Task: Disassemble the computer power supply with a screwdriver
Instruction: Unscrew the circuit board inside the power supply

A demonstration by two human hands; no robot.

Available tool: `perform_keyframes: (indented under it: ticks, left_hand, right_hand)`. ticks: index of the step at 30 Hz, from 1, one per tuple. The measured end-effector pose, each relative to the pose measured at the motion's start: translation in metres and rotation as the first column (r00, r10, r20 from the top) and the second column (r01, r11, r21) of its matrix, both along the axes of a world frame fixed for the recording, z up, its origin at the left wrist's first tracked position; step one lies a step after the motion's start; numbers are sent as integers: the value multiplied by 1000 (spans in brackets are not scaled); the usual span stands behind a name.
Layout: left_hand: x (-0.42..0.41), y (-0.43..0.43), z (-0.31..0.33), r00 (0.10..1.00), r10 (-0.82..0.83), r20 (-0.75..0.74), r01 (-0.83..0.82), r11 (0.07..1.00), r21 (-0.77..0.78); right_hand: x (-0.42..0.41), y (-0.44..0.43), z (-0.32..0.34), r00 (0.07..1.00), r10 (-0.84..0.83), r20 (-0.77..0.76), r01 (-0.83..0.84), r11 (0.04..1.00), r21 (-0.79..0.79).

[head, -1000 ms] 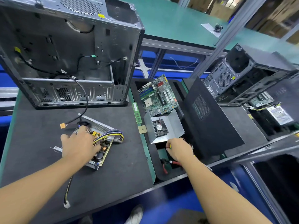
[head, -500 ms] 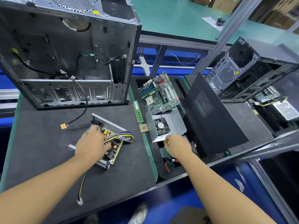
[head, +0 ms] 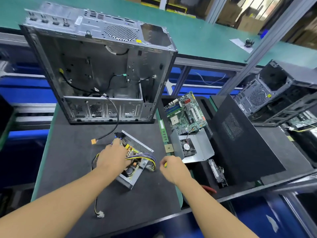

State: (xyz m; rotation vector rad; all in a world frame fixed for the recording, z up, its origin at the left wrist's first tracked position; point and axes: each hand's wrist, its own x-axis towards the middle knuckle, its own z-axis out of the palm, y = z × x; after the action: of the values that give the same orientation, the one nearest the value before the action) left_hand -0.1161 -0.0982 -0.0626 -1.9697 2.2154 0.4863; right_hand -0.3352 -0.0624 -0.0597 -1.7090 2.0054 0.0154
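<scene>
Two hands sit near the middle of the mat [head: 68, 169]. Left hand [head: 111, 158] rests on the opened power supply [head: 132, 176], steadying it; whether its fingers grip is unclear. Right hand [head: 172, 167], just beside, grasps a yellow-handled screwdriver [head: 165, 164], mostly hidden. Next, probably: set the tip squarely onto a remaining screw.

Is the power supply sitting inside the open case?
No, the power supply lies on the dark mat in front of the case, under the left hand.
</scene>
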Motion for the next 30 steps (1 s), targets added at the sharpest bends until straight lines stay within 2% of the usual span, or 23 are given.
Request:
perform_keyframes:
  ticks: [4,7,10,12,14,17,20,23,27,30]
  left_hand:
    - [-5,6,-11,996,-88,3,88,996,1]
    - [-2,9,-15,992,-123,-16,122,992,-16]
    - [6,14,-14,987,-157,22,158,978,-132]
    - [13,24,-13,991,-124,50,131,974,-184]
    - [21,36,-16,999,-26,43,30,995,-96]
    - [33,44,-24,973,220,-77,-208,968,141]
    - [44,41,-29,871,374,-318,-272,907,322]
    - [60,34,-33,824,329,-460,-214,934,286]
    - [94,16,-32,825,182,-534,-86,976,199]
    - [112,4,-27,789,90,-607,2,989,150]
  right_hand:
    - [2,1,0,998,-58,26,58,998,-24]
    - [8,-9,2,998,-25,54,28,998,-58]
    - [22,-22,4,998,38,54,-36,998,-50]
    - [33,-30,5,995,62,75,-59,998,-36]
    - [43,-35,6,995,49,87,-46,998,-42]
    - [50,-36,5,999,44,19,-43,998,-55]
    - [56,-32,4,995,87,-46,-90,994,-55]
    - [64,-28,3,992,122,-41,-124,992,-37]
    - [79,-16,0,987,148,-58,-150,988,-28]
    - [90,-8,-2,987,134,-90,-136,991,-16]
